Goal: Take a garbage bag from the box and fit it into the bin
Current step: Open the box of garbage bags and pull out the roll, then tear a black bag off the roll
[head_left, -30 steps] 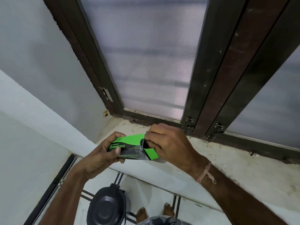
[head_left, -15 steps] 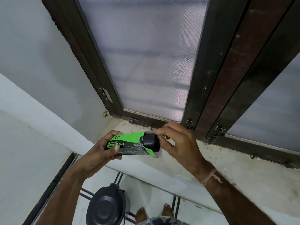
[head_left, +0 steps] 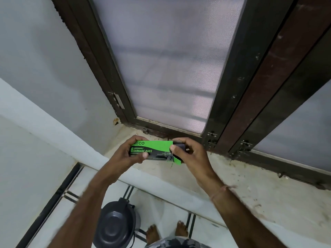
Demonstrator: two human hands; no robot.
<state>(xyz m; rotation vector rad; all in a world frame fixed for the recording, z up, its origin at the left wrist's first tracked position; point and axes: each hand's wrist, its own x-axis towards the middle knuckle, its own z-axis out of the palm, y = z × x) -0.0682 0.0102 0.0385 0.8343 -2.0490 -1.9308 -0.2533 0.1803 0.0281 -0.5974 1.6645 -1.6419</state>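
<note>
Early stage: the left hand [head_left: 129, 154] is gripping the green garbage bag box [head_left: 152, 150] at frame centre above the sill [head_left: 223, 178], while the right hand [head_left: 189, 153] is pinching a dark bag roll [head_left: 179, 146] poking out of the box's open right end. No bag is separated or unfolded yet. The bin [head_left: 116, 228] is sitting lid-closed at bottom centre, so opening and lining it are all still to do.
</note>
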